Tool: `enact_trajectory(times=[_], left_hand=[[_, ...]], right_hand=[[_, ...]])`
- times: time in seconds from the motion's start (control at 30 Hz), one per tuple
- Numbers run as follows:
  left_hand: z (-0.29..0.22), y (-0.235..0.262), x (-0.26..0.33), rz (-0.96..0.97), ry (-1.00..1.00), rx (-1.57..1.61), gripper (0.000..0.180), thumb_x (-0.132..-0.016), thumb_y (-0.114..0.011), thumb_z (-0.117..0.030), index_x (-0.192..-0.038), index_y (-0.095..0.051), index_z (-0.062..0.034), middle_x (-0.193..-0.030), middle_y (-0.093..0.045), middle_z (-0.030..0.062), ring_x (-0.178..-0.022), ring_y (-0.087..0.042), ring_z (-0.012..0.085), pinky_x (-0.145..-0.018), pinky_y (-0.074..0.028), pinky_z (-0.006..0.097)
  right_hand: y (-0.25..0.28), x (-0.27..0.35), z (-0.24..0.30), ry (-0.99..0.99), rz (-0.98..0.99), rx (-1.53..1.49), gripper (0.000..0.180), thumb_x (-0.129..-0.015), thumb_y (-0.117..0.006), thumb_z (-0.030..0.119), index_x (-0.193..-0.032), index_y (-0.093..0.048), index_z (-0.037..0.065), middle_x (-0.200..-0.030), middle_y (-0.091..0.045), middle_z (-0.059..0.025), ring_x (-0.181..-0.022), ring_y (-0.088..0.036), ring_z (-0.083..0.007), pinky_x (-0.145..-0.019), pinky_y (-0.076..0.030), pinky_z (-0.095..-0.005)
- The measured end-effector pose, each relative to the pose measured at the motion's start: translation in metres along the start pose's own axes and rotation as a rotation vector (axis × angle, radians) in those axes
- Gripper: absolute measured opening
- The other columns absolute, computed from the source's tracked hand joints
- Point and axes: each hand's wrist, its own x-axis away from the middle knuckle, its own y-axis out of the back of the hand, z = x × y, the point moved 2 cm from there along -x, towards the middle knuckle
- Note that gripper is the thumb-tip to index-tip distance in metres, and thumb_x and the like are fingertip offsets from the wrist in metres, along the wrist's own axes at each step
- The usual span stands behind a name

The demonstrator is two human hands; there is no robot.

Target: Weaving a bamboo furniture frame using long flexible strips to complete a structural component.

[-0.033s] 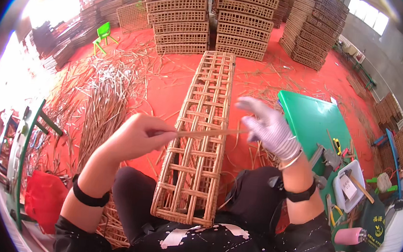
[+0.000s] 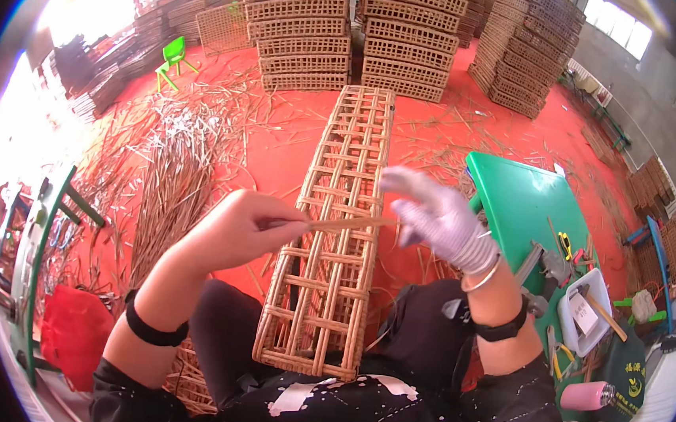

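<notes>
A long open-weave wicker frame (image 2: 342, 211) lies lengthwise across my lap and stretches away from me. Above its middle, my left hand (image 2: 253, 228) is bare and closed, pinching a flat brown rattan strip (image 2: 349, 223). The strip runs to the right over the weave toward my right hand (image 2: 444, 223). A pale striped glove covers that hand, and its fingers are spread. The far end of the strip passes in among those fingers, where it is lost to view; no firm grip on it shows.
Woven trays (image 2: 304, 34) stand in tall stacks ahead. Loose strips (image 2: 178, 175) litter the red floor at left, before a green chair (image 2: 173, 54). At right, a green table (image 2: 525, 202) stands near hand tools, a white bin (image 2: 590, 310) and a pink bottle (image 2: 587, 396).
My right hand has moved left and my left hand slightly right, so they are closer together. Less of the strip shows between them. The wicker frame has stayed put.
</notes>
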Motion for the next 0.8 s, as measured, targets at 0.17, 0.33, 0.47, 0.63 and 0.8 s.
enact_trajectory(times=[0.17,0.33,0.47,0.63,0.8], left_hand=[[-0.018,-0.021,-0.02,0.021,-0.132,0.154,0.017,-0.086,-0.063,-0.016,-0.093,-0.067,-0.0002,-0.06,-0.053,-0.0054,-0.053,-0.045,-0.0002,-0.046,-0.034,0.017],[-0.005,-0.023,-0.036,-0.011,-0.023,0.224,0.018,-0.086,-0.064,-0.019,-0.084,-0.066,-0.0008,-0.061,-0.057,-0.0032,-0.052,-0.048,0.0007,-0.047,-0.036,0.016],[0.025,-0.019,-0.063,-0.192,-0.033,0.34,0.019,-0.085,-0.062,-0.016,-0.093,-0.066,0.0003,-0.066,-0.061,0.0011,-0.061,-0.055,0.0053,-0.058,-0.046,0.02],[0.08,-0.021,-0.116,-0.349,-0.139,0.175,0.039,-0.082,-0.065,-0.022,-0.113,-0.057,-0.0008,-0.105,-0.061,0.0126,-0.098,-0.059,0.0175,-0.084,-0.049,0.032],[0.086,-0.024,-0.168,-0.404,0.062,-0.018,0.071,-0.076,-0.07,-0.036,-0.13,-0.04,-0.0004,-0.125,-0.049,0.0201,-0.117,-0.048,0.0254,-0.096,-0.04,0.037]], right_hand=[[-0.03,-0.006,0.017,-0.117,0.161,-0.127,0.024,-0.089,-0.055,0.015,-0.109,-0.06,0.001,-0.084,-0.063,-0.0055,-0.061,-0.058,-0.0078,-0.057,-0.05,-0.0209],[0.009,-0.014,-0.007,-0.14,0.033,-0.152,0.02,-0.086,-0.06,0.015,-0.096,-0.064,-0.002,-0.075,-0.062,-0.0016,-0.067,-0.058,-0.0071,-0.059,-0.049,-0.0214],[0.051,-0.021,-0.039,-0.148,-0.18,-0.183,0.018,-0.084,-0.063,0.018,-0.092,-0.065,0.003,-0.071,-0.061,0.0002,-0.06,-0.058,-0.0071,-0.058,-0.047,-0.0193],[0.08,-0.052,-0.103,-0.316,-0.466,-0.34,0.013,-0.083,-0.065,0.019,-0.086,-0.063,0.006,-0.069,-0.061,0.0001,-0.054,-0.056,-0.0071,-0.049,-0.046,-0.0212],[0.083,-0.081,-0.176,-0.509,-0.439,-0.346,0.018,-0.082,-0.064,0.024,-0.088,-0.061,0.007,-0.073,-0.06,0.0005,-0.054,-0.054,-0.0075,-0.049,-0.044,-0.0205]])
